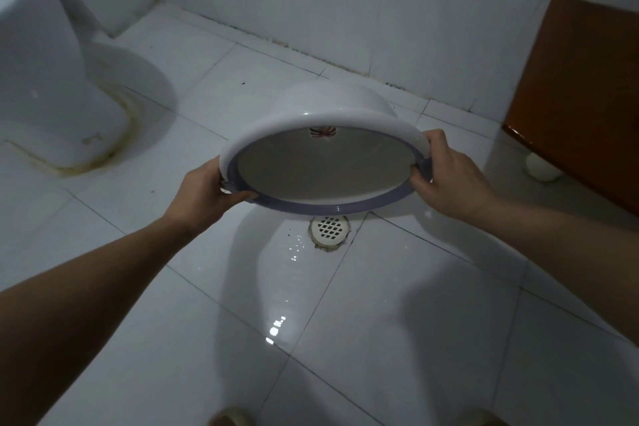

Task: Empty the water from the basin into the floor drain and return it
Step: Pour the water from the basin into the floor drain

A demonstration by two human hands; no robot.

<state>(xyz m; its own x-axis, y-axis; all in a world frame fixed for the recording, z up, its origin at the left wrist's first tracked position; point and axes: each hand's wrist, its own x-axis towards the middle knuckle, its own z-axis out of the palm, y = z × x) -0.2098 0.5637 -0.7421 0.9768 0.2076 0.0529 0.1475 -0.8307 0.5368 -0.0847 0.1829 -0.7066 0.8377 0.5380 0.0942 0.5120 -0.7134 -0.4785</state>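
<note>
Basin (321,156): rigid plastic, prob. light, wet/slippery. Left hand (204,194) & right hand (449,176) fingers clamp opposite rim edges, tilted above drain (329,227).

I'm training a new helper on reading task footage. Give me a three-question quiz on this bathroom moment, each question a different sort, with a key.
1. True or false: the basin rests flat on the floor.
2. Multiple choice: the floor drain lies A) beside the toilet, B) just below the basin's lower rim, C) under the brown cabinet.
3. Fill in: the left hand and right hand grip the basin by its ____.

Key: 1 false, it is held tilted, opening toward the camera. 2 B. 3 rim, on opposite sides.
</note>
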